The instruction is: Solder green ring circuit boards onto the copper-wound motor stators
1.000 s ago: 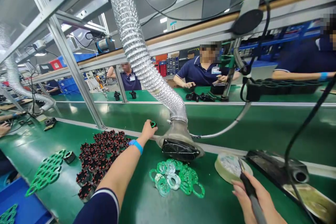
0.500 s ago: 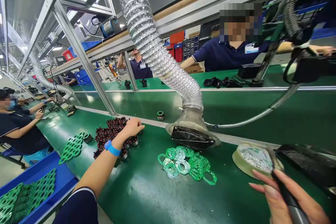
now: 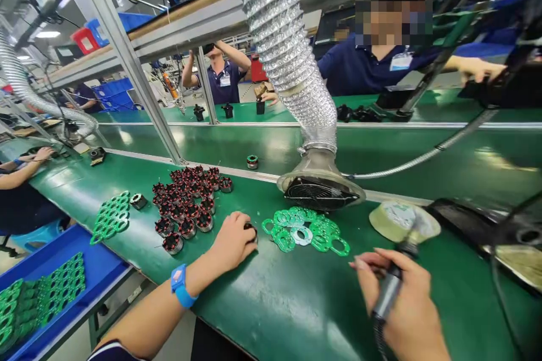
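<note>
Beside green rings — coil pinched in left hand, iron gripped in right hand.

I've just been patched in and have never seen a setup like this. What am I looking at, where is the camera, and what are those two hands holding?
There is no machine here. A person works with bare hands, and the single picture comes from a camera on their head, looking forward and down over a green bench. The left hand, the one with the blue wristband, closes on a small dark part. The right hand grips a pen-shaped tool, probably a soldering iron. Between the hands lies a pile of green rings. Further left stands a cluster of wound coils. Behind them a ribbed duct comes down to a hood. The people across the belt are co-workers.
</note>
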### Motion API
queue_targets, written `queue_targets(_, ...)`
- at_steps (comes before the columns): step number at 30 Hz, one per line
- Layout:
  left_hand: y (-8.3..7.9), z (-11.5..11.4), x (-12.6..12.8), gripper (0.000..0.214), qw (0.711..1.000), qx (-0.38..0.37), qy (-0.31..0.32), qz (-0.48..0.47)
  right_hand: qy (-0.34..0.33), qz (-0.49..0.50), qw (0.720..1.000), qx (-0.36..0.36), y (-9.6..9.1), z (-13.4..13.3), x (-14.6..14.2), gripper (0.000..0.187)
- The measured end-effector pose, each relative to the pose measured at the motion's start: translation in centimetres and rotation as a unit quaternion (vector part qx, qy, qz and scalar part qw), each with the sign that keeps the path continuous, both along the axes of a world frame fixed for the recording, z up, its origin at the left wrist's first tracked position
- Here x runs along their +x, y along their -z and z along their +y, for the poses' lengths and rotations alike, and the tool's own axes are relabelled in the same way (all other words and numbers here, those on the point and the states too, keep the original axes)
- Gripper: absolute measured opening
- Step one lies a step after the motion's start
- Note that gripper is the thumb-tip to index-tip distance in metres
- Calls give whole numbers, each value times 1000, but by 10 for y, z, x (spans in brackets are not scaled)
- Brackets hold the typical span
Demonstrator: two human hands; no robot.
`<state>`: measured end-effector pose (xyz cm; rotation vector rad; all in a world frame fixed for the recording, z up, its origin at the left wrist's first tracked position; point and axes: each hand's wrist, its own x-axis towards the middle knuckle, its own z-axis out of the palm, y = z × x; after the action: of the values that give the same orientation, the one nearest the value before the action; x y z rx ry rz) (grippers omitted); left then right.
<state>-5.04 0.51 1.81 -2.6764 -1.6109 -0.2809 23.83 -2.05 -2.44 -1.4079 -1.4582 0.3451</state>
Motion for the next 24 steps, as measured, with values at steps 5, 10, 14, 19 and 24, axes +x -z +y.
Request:
queue_targets(5, 7, -24, -9, 17, 990, -17, 131, -52, -53, -54, 993, -95, -8, -13, -43, 26)
queue_targets(10, 19, -39, -12, 50, 982, -112, 28, -152, -82, -140, 977, -136, -4, -10, -77, 24)
queue_targets(14, 22, -43, 4, 56, 972, -151, -54, -173, -104, -183, 969, -132, -1, 2, -95, 29)
queue_targets(19, 20, -26, 17, 44, 967, -154, -42, -197, -125, -224, 957, -135, 3, 14, -93, 33)
queue_targets(24, 7, -6, 14, 50, 942, -210, 38, -260, -156, -249, 947, -128, -1, 12, -68, 30)
